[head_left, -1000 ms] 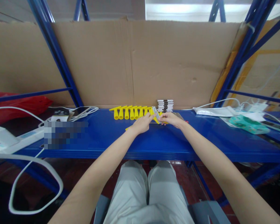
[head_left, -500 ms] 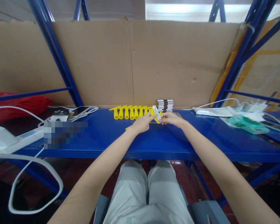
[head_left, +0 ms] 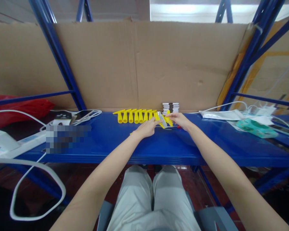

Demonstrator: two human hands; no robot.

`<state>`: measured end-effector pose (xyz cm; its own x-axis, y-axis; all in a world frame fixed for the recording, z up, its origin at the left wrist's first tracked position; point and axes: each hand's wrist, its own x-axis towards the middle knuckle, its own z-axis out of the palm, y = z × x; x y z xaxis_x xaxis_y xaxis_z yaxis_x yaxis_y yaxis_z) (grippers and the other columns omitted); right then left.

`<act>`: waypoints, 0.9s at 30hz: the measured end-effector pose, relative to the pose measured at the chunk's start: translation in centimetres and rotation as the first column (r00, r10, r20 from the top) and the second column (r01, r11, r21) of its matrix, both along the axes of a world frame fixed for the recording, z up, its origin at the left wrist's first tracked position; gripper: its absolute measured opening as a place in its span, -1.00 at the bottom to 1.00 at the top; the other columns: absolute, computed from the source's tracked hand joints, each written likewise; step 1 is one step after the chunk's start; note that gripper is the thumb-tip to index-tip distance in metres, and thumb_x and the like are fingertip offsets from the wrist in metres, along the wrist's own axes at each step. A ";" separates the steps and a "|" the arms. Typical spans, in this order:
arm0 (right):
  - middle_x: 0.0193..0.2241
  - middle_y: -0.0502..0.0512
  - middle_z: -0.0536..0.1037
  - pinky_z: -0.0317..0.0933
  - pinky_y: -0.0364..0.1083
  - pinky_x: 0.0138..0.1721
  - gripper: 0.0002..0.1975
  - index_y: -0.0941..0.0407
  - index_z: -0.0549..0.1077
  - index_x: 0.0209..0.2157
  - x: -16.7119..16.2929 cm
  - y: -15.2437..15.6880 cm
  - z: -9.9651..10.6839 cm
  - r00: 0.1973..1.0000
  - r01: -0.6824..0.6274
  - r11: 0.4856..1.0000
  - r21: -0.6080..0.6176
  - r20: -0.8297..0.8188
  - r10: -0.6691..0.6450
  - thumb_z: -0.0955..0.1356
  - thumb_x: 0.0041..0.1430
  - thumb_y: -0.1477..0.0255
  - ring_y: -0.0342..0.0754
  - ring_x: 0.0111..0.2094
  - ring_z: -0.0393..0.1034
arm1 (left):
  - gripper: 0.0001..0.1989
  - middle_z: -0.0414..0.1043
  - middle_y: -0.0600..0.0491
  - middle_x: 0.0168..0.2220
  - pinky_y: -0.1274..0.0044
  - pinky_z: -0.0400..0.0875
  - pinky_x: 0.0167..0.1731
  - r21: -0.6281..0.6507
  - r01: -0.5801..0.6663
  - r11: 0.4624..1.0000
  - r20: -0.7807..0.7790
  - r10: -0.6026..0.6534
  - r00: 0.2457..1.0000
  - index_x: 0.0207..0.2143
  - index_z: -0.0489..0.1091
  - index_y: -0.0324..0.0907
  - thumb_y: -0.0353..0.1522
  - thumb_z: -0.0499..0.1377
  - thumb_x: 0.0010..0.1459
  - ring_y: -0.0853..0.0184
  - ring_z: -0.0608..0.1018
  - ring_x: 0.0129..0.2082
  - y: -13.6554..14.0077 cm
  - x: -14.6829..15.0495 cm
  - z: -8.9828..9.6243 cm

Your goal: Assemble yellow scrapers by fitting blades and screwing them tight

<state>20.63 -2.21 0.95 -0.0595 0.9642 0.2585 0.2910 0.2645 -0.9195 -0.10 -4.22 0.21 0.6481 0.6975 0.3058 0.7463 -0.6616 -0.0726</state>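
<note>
My left hand (head_left: 148, 127) is closed, its fingertips pinching the lower left side of a flat silver-white strip (head_left: 162, 119). A bit of yellow plastic shows along the strip's edge. My right hand (head_left: 180, 120) has its fingers together at the top of a yellow plastic piece (head_left: 169, 119), just right of the strip. How that piece joins the strip I cannot tell. To the left, several yellow T-shaped plastic handles (head_left: 136, 116) stand in a row, round open ends facing me. Something small and red (head_left: 179, 127) lies under my right hand.
Behind my hands is a stack of white packs with dark bands (head_left: 170, 108), against a cardboard panel (head_left: 98, 64). A power strip (head_left: 24, 144) and cables lie left on the blue table (head_left: 106, 141). At right are a green packet (head_left: 256, 128) and a white pouch (head_left: 221, 115).
My right hand has shifted slightly right and up, off the strip's right side. The strip has dropped a little, and the yellow piece beside it now shows. My left hand stays nearly in place.
</note>
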 end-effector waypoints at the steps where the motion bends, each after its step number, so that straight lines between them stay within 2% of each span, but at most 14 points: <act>1: -0.55 -0.07 0.45 0.10 -0.25 -0.54 -0.74 0.16 0.48 -0.30 -0.1 0.0 0.0 0.999 0.005 1.000 0.000 -0.032 -0.005 0.30 -0.08 0.65 -0.27 -0.61 0.18 | -0.46 0.28 -0.08 -0.09 0.44 0.35 -0.15 -0.005 0.008 1.000 0.000 -0.008 1.000 0.22 0.15 -0.05 -0.51 -0.09 0.19 0.26 0.46 -0.16 0.1 0.0 -0.1; 4: -0.62 -0.14 0.37 0.11 -0.24 -0.55 -0.58 0.14 0.38 -0.10 -0.4 0.0 -0.3 0.993 -0.025 1.000 -0.016 -0.120 0.022 0.29 -0.07 0.66 -0.26 -0.64 0.17 | -0.46 0.29 -0.06 -0.12 0.46 0.35 -0.14 -0.022 0.023 1.000 -0.004 -0.023 1.000 0.21 0.17 -0.05 -0.51 -0.08 0.19 0.28 0.47 -0.17 0.4 0.0 -0.3; 6: -0.61 -0.15 0.36 0.14 -0.24 -0.54 -0.53 0.12 0.32 -0.04 -0.7 0.2 -0.7 0.989 -0.075 0.997 -0.021 -0.131 0.071 0.31 -0.06 0.63 -0.25 -0.63 0.19 | -0.46 0.30 -0.06 -0.13 0.46 0.35 -0.14 -0.024 0.035 0.999 -0.002 -0.035 0.999 0.20 0.19 -0.06 -0.51 -0.08 0.18 0.28 0.47 -0.17 0.4 0.1 -0.4; 9: -0.59 -0.15 0.36 0.16 -0.24 -0.53 -0.51 0.10 0.28 -0.01 -0.9 0.7 -1.3 0.987 -0.143 0.990 -0.002 -0.070 0.143 0.35 -0.05 0.57 -0.24 -0.60 0.22 | -0.47 0.31 -0.06 -0.15 0.45 0.36 -0.15 -0.023 0.054 0.998 0.003 -0.054 0.999 0.17 0.24 -0.07 -0.52 -0.07 0.17 0.26 0.47 -0.18 0.4 0.1 -0.3; 13: -0.49 -0.09 0.37 0.21 -0.23 -0.48 -0.51 0.09 0.30 0.01 -1.0 1.3 -1.9 0.983 -0.179 0.980 0.083 0.048 0.176 0.35 -0.02 0.54 -0.23 -0.54 0.25 | -0.48 0.33 -0.05 -0.16 0.45 0.37 -0.14 -0.024 0.068 0.997 0.005 -0.068 0.998 0.13 0.29 -0.07 -0.54 -0.05 0.14 0.27 0.47 -0.18 0.3 0.2 -0.3; 18: -0.30 0.06 0.41 0.29 -0.14 -0.35 -0.58 0.13 0.39 0.00 -1.4 1.7 -2.3 0.971 -0.129 0.977 0.171 0.220 0.089 0.30 0.05 0.52 -0.20 -0.47 0.28 | -0.50 0.36 -0.05 -0.16 0.43 0.36 -0.12 -0.048 0.088 0.995 0.026 -0.087 0.996 0.11 0.33 -0.07 -0.54 -0.02 0.13 0.25 0.48 -0.15 0.5 0.2 -0.4; 22: -0.33 0.10 0.45 0.29 -0.07 -0.19 -0.63 0.16 0.46 -0.04 -1.6 1.9 -2.4 0.946 -0.126 0.960 0.248 0.321 0.041 0.28 0.08 0.53 -0.12 -0.35 0.33 | -0.53 0.38 -0.06 -0.15 0.42 0.35 -0.08 -0.067 0.124 0.990 0.065 -0.119 0.991 0.07 0.37 -0.11 -0.54 0.03 0.11 0.25 0.47 -0.13 0.8 0.1 -0.5; 27: -0.34 0.12 0.49 0.27 -0.05 -0.17 -0.67 0.18 0.49 -0.09 -1.8 1.6 -2.4 0.934 -0.107 0.970 0.218 0.357 0.023 0.28 0.09 0.54 -0.11 -0.36 0.34 | -0.56 0.37 -0.03 -0.15 0.46 0.33 -0.04 -0.086 0.148 0.985 0.090 -0.140 0.986 0.04 0.40 -0.12 -0.52 0.10 0.08 0.28 0.46 -0.11 1.0 -0.2 -0.4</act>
